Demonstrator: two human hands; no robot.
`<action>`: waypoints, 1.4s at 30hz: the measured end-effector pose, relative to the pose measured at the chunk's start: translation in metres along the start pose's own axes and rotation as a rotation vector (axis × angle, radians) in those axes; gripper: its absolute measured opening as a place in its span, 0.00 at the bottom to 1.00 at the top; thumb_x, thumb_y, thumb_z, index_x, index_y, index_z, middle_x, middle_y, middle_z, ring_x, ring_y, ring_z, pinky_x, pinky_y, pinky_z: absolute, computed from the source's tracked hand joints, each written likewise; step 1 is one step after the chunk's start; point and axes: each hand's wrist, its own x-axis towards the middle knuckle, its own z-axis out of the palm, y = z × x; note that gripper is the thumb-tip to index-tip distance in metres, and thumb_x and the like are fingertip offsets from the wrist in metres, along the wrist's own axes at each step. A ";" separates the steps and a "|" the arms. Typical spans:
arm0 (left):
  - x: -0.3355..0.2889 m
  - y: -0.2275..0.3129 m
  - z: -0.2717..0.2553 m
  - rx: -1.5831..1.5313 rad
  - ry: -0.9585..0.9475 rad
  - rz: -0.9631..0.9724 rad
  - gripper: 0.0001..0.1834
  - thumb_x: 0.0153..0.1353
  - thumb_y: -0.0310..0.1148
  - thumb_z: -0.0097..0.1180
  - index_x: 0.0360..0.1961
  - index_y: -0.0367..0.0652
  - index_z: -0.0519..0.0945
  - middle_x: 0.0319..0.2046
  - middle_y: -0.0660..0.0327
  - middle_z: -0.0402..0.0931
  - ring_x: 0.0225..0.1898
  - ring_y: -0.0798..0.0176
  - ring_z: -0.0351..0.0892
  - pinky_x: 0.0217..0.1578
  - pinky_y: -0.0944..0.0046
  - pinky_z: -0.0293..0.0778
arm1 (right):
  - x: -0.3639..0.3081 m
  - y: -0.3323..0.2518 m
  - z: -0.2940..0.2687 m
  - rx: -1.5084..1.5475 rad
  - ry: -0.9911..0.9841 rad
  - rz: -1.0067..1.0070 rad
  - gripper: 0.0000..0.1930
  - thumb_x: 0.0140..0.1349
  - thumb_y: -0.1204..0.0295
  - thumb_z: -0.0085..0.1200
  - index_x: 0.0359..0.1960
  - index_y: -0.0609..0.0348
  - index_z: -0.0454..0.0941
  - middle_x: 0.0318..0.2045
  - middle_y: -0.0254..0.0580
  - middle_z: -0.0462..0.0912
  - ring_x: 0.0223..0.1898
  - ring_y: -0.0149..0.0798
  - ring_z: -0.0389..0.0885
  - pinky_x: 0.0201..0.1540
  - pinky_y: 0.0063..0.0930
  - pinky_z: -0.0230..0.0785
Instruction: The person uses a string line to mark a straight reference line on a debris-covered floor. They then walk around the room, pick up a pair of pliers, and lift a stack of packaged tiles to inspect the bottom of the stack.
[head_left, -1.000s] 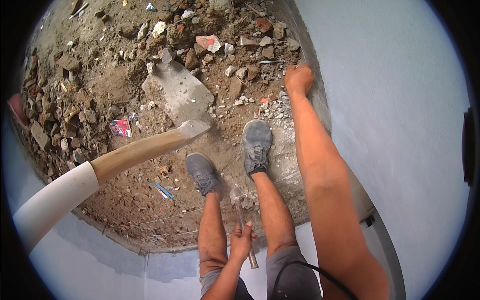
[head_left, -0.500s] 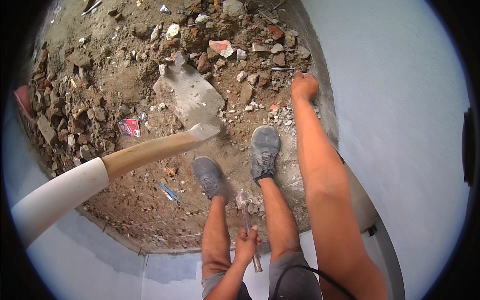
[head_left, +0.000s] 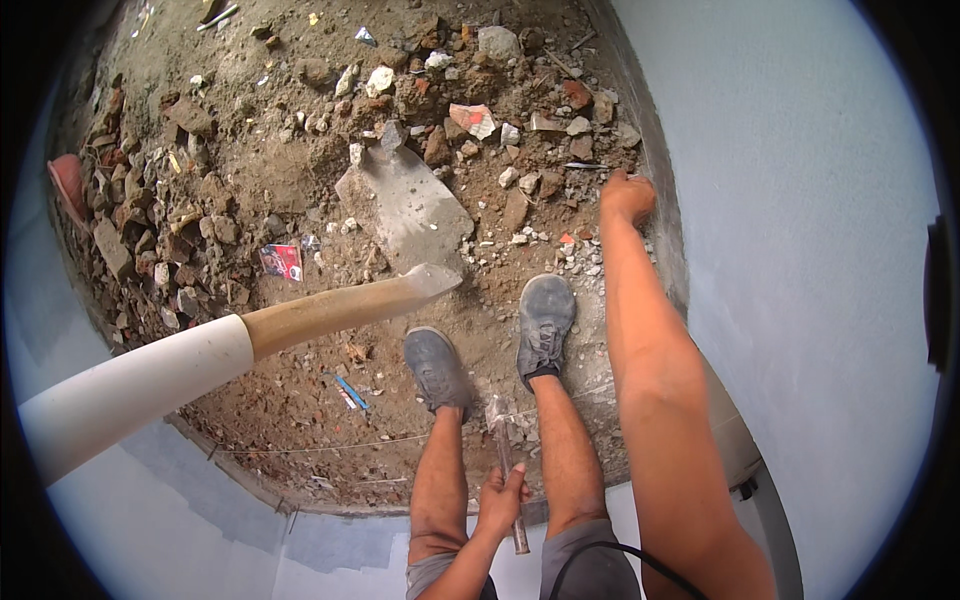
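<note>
Between my legs, my left hand (head_left: pixel 503 497) is closed around a short brown-handled tool (head_left: pixel 502 430). Its upper end is whitish and points at the ground; its kind does not show clearly. Out to the right, my right hand (head_left: pixel 627 197) rests low by the wall's foot, its fingers curled. A thin dark strip (head_left: pixel 586 166) lies just beside those fingers. Whatever the right hand grips is hidden. A thin string (head_left: pixel 340 445) runs across the dirt behind my shoes, past the tool's upper end.
A wooden handle (head_left: pixel 330 315) with a white sleeve (head_left: pixel 140 390) slants in from the left. Its pale tip overlaps a flat grey blade-like plate (head_left: pixel 415 205); whether they join, I cannot tell. Rubble (head_left: pixel 190 230) spreads left and ahead. A pale blue wall (head_left: pixel 790 250) rises on the right.
The whole view has shifted slightly, so the ground and handle appear further right and lower. Both hands keep the same hold, with little movement of their own.
</note>
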 end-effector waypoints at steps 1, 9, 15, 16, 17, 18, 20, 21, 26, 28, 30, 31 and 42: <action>0.001 -0.002 -0.001 -0.008 0.001 -0.001 0.13 0.66 0.41 0.55 0.34 0.43 0.71 0.19 0.65 0.72 0.20 0.71 0.72 0.23 0.72 0.68 | -0.001 0.000 0.002 -0.019 0.026 0.006 0.12 0.53 0.67 0.58 0.25 0.69 0.79 0.30 0.59 0.83 0.35 0.56 0.83 0.42 0.44 0.74; -0.001 0.004 0.003 -0.001 -0.012 -0.023 0.14 0.66 0.41 0.56 0.33 0.43 0.70 0.19 0.65 0.72 0.20 0.71 0.72 0.23 0.72 0.67 | 0.038 0.029 0.045 0.278 -0.074 0.303 0.12 0.55 0.68 0.57 0.30 0.68 0.80 0.32 0.58 0.83 0.36 0.53 0.84 0.40 0.40 0.76; -0.006 0.017 0.006 0.002 -0.004 -0.041 0.14 0.66 0.41 0.55 0.33 0.43 0.70 0.19 0.65 0.71 0.20 0.71 0.71 0.23 0.72 0.67 | 0.015 0.000 0.022 0.596 -0.136 0.624 0.10 0.57 0.71 0.57 0.30 0.68 0.76 0.25 0.53 0.81 0.22 0.43 0.81 0.23 0.34 0.75; -0.006 0.017 0.006 0.004 -0.003 -0.041 0.14 0.66 0.41 0.55 0.33 0.43 0.70 0.19 0.65 0.71 0.20 0.71 0.71 0.23 0.72 0.67 | 0.014 0.000 0.020 0.641 -0.148 0.617 0.09 0.57 0.71 0.57 0.31 0.67 0.75 0.24 0.51 0.80 0.20 0.41 0.79 0.20 0.33 0.74; -0.005 0.016 0.006 0.006 -0.003 -0.040 0.14 0.66 0.41 0.55 0.33 0.43 0.70 0.19 0.65 0.71 0.20 0.71 0.71 0.23 0.72 0.67 | 0.013 0.000 0.016 0.686 -0.161 0.609 0.09 0.58 0.72 0.57 0.32 0.66 0.74 0.22 0.49 0.79 0.17 0.39 0.77 0.18 0.32 0.72; -0.004 0.017 0.006 0.007 -0.003 -0.039 0.14 0.66 0.41 0.55 0.33 0.43 0.70 0.19 0.65 0.71 0.20 0.71 0.71 0.23 0.72 0.67 | 0.009 0.003 0.012 0.750 -0.222 0.568 0.08 0.59 0.72 0.57 0.32 0.65 0.73 0.23 0.47 0.79 0.17 0.38 0.76 0.18 0.31 0.72; -0.007 0.022 0.008 0.005 -0.005 -0.032 0.14 0.66 0.42 0.56 0.33 0.42 0.70 0.20 0.65 0.72 0.20 0.71 0.71 0.23 0.72 0.68 | -0.004 0.010 0.003 0.877 -0.360 0.473 0.07 0.61 0.74 0.57 0.33 0.63 0.72 0.23 0.44 0.79 0.16 0.35 0.74 0.18 0.30 0.71; -0.007 0.025 0.009 0.001 -0.004 -0.029 0.14 0.66 0.42 0.56 0.33 0.42 0.70 0.20 0.65 0.72 0.20 0.71 0.71 0.24 0.72 0.68 | -0.009 0.012 -0.002 0.939 -0.482 0.427 0.06 0.61 0.74 0.56 0.34 0.62 0.72 0.25 0.45 0.79 0.17 0.34 0.74 0.19 0.30 0.71; 0.001 0.009 0.002 -0.005 -0.030 -0.020 0.13 0.65 0.41 0.56 0.34 0.42 0.71 0.20 0.65 0.72 0.21 0.70 0.72 0.25 0.71 0.69 | -0.011 -0.001 -0.035 1.127 -1.024 0.194 0.05 0.63 0.73 0.56 0.35 0.60 0.73 0.33 0.46 0.82 0.22 0.30 0.76 0.24 0.29 0.72; 0.000 0.016 0.005 -0.018 -0.033 -0.021 0.13 0.65 0.40 0.56 0.34 0.41 0.72 0.20 0.65 0.72 0.21 0.70 0.73 0.25 0.70 0.70 | 0.000 -0.023 -0.038 1.144 -1.106 0.188 0.05 0.63 0.73 0.56 0.36 0.60 0.73 0.34 0.47 0.83 0.23 0.30 0.76 0.26 0.29 0.72; -0.002 0.024 0.009 -0.033 -0.016 -0.017 0.13 0.65 0.41 0.57 0.34 0.41 0.72 0.19 0.64 0.72 0.21 0.70 0.73 0.25 0.70 0.70 | 0.008 -0.049 -0.039 1.161 -1.149 0.207 0.05 0.62 0.73 0.55 0.37 0.61 0.74 0.33 0.46 0.82 0.24 0.31 0.76 0.27 0.30 0.70; -0.003 0.025 0.009 -0.041 -0.007 -0.017 0.13 0.65 0.41 0.57 0.33 0.41 0.72 0.19 0.64 0.72 0.20 0.70 0.73 0.25 0.70 0.70 | 0.012 -0.065 -0.044 1.224 -1.233 0.192 0.05 0.61 0.73 0.55 0.35 0.61 0.74 0.32 0.46 0.82 0.24 0.32 0.75 0.26 0.30 0.69; 0.002 0.025 0.014 -0.086 -0.015 -0.023 0.13 0.65 0.41 0.57 0.32 0.42 0.72 0.19 0.64 0.73 0.20 0.70 0.72 0.24 0.71 0.69 | 0.039 -0.201 -0.034 1.123 -1.370 -0.064 0.09 0.58 0.71 0.50 0.39 0.56 0.70 0.23 0.40 0.77 0.19 0.33 0.69 0.23 0.31 0.65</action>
